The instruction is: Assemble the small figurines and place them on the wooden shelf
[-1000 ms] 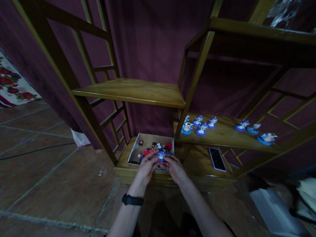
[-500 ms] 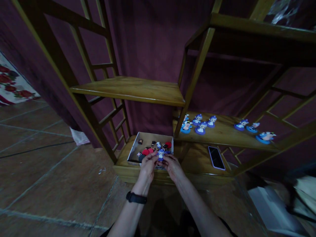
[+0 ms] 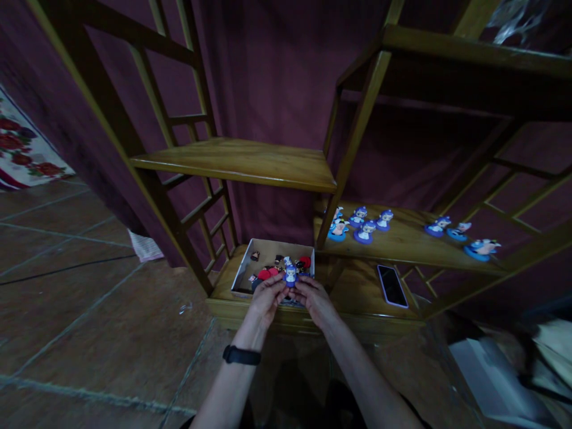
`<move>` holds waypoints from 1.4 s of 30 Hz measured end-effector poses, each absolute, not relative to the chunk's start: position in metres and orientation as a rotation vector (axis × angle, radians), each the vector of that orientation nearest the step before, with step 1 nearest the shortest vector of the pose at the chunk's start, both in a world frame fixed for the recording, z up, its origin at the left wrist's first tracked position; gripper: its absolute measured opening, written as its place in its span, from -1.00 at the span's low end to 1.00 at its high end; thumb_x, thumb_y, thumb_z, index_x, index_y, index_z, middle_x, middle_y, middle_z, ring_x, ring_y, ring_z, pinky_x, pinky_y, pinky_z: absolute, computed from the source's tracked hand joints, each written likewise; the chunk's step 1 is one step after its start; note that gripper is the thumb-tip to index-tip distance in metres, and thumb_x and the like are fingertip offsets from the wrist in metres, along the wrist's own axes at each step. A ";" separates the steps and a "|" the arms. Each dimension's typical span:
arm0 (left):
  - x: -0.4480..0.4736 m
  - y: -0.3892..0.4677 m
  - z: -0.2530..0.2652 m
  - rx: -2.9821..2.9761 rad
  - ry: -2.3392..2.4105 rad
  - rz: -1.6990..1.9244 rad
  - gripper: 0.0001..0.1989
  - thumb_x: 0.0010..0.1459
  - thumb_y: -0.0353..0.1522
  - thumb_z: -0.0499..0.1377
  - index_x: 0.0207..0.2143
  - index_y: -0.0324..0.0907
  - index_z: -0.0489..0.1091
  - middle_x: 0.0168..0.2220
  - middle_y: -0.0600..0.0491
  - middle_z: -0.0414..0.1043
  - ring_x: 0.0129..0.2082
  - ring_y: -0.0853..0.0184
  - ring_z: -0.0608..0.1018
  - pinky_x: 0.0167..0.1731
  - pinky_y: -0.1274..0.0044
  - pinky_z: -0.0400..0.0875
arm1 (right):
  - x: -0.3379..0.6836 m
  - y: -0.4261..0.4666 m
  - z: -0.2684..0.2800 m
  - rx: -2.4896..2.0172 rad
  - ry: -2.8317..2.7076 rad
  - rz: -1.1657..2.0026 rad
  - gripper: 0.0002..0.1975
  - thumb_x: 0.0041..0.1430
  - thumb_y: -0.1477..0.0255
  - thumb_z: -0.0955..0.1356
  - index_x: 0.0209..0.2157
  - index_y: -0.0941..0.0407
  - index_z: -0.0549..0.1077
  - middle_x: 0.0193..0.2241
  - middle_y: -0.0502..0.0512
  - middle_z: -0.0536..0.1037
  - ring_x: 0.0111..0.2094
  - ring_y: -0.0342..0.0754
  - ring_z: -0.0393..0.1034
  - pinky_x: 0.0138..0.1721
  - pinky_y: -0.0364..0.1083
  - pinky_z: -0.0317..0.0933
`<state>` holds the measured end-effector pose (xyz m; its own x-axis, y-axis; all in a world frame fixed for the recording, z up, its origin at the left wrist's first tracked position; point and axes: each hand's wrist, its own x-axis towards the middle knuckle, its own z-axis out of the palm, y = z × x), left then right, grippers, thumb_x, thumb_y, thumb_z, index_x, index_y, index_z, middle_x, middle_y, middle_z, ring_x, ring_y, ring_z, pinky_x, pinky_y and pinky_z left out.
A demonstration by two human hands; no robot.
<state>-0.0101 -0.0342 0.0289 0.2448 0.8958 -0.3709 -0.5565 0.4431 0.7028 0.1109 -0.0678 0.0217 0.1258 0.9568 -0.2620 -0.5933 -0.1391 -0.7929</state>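
Between my two hands, a small purple-and-white figurine (image 3: 291, 276) on a purple base is held upright at the front of a cardboard box (image 3: 243, 268). My left hand (image 3: 267, 296) grips its left side, with a dark band on that wrist. Fingers of my right hand (image 3: 312, 298) are closed on the figurine's right side and base. Behind it in the box lie several small figures, among them red pieces (image 3: 268, 273) and a small dark figure (image 3: 255, 255). My hands hide the front of the box.
Several purple figurines (image 3: 364, 232) and blue-based figurines (image 3: 481, 249) stand on the right shelf (image 3: 402, 244). Below it, a phone (image 3: 392, 286) lies on the lowest board. A bare wooden shelf (image 3: 236, 158) juts out above the box. A white box (image 3: 496, 381) is at lower right.
The figurine has risen slightly and shows more upright between my hands. My hands have shifted only a little, and the shelf figurines have stayed put.
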 end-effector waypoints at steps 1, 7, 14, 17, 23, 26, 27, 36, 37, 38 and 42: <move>-0.010 -0.034 0.029 0.482 0.845 1.044 -0.78 -0.11 -0.64 0.19 -0.35 -0.29 0.43 -0.47 -0.01 0.49 -0.55 0.46 0.51 -0.48 0.62 0.45 | 0.111 -0.068 0.021 -0.972 -0.508 1.428 -0.70 -0.26 0.43 0.48 -0.39 0.18 0.44 -0.48 0.04 0.54 -0.44 -0.11 0.46 -0.32 -0.11 0.37; -0.010 -0.034 0.028 0.454 0.893 1.051 -0.79 -0.12 -0.64 0.21 -0.39 -0.28 0.44 -0.47 0.01 0.48 -0.54 0.47 0.50 -0.47 0.63 0.44 | 0.110 -0.067 0.019 -0.995 -0.588 1.400 -0.68 -0.25 0.41 0.46 -0.34 0.15 0.44 -0.41 0.04 0.53 -0.41 -0.11 0.45 -0.31 -0.11 0.36; -0.011 -0.032 0.023 0.484 0.882 1.037 -0.67 -0.17 -0.68 0.19 -0.31 -0.25 0.45 -0.48 0.04 0.48 -0.52 0.47 0.50 -0.46 0.66 0.42 | 0.108 -0.069 0.029 -1.072 -0.701 1.315 -0.70 -0.19 0.39 0.43 -0.31 0.11 0.42 -0.43 -0.01 0.51 -0.46 -0.14 0.41 -0.37 -0.12 0.34; -0.012 -0.032 0.024 0.517 0.844 1.015 -0.60 -0.19 -0.69 0.19 -0.25 -0.23 0.45 -0.42 0.02 0.50 -0.50 0.46 0.51 -0.44 0.65 0.41 | 0.108 -0.068 0.029 -1.112 -0.763 1.248 -0.72 -0.16 0.37 0.41 -0.32 0.09 0.41 -0.44 -0.04 0.50 -0.47 -0.15 0.40 -0.42 -0.15 0.33; -0.014 -0.033 0.029 0.547 0.831 1.008 -0.57 -0.20 -0.68 0.19 -0.22 -0.22 0.46 -0.36 -0.01 0.51 -0.48 0.46 0.52 -0.45 0.66 0.39 | 0.111 -0.063 0.023 -1.078 -0.808 1.215 -0.71 -0.18 0.32 0.41 -0.34 0.08 0.39 -0.41 -0.04 0.50 -0.43 -0.13 0.39 -0.44 -0.17 0.32; -0.014 -0.033 0.031 0.544 0.836 1.005 -0.57 -0.19 -0.68 0.19 -0.23 -0.21 0.46 -0.38 0.01 0.51 -0.50 0.48 0.51 -0.47 0.68 0.38 | 0.111 -0.063 0.024 -1.104 -0.806 1.209 -0.72 -0.19 0.32 0.42 -0.35 0.09 0.40 -0.43 -0.05 0.50 -0.47 -0.15 0.38 -0.46 -0.18 0.31; -0.013 -0.033 0.031 0.541 0.838 1.003 -0.58 -0.19 -0.68 0.20 -0.23 -0.21 0.47 -0.40 0.02 0.51 -0.52 0.50 0.50 -0.49 0.69 0.37 | 0.111 -0.063 0.025 -1.118 -0.802 1.204 -0.72 -0.19 0.33 0.42 -0.35 0.09 0.40 -0.45 -0.05 0.49 -0.49 -0.16 0.37 -0.46 -0.18 0.31; -0.011 -0.033 0.030 0.476 0.875 1.025 -0.74 -0.16 -0.64 0.24 -0.35 -0.27 0.46 -0.49 0.02 0.48 -0.59 0.52 0.47 -0.56 0.71 0.38 | 0.107 -0.067 0.033 -1.160 -0.726 1.230 -0.66 -0.21 0.32 0.43 -0.31 0.11 0.43 -0.52 -0.06 0.48 -0.56 -0.18 0.33 -0.51 -0.18 0.29; -0.012 -0.033 0.030 0.471 0.868 1.024 -0.75 -0.15 -0.64 0.24 -0.35 -0.27 0.46 -0.49 0.02 0.48 -0.59 0.52 0.47 -0.56 0.71 0.39 | 0.107 -0.067 0.032 -1.162 -0.725 1.235 -0.64 -0.21 0.31 0.43 -0.30 0.11 0.43 -0.54 -0.06 0.47 -0.56 -0.18 0.32 -0.51 -0.18 0.29; -0.012 -0.033 0.030 0.466 0.860 1.022 -0.76 -0.15 -0.64 0.24 -0.36 -0.28 0.46 -0.49 0.01 0.48 -0.59 0.52 0.47 -0.56 0.71 0.39 | 0.107 -0.067 0.032 -1.164 -0.723 1.239 -0.63 -0.21 0.31 0.43 -0.28 0.12 0.43 -0.57 -0.07 0.46 -0.56 -0.18 0.32 -0.51 -0.18 0.29; -0.012 -0.033 0.032 0.455 0.846 1.019 -0.79 -0.13 -0.64 0.23 -0.39 -0.30 0.47 -0.49 0.01 0.48 -0.60 0.54 0.46 -0.54 0.71 0.40 | 0.108 -0.067 0.030 -1.154 -0.729 1.258 -0.62 -0.21 0.30 0.44 -0.27 0.13 0.44 -0.57 -0.06 0.47 -0.54 -0.16 0.34 -0.49 -0.17 0.29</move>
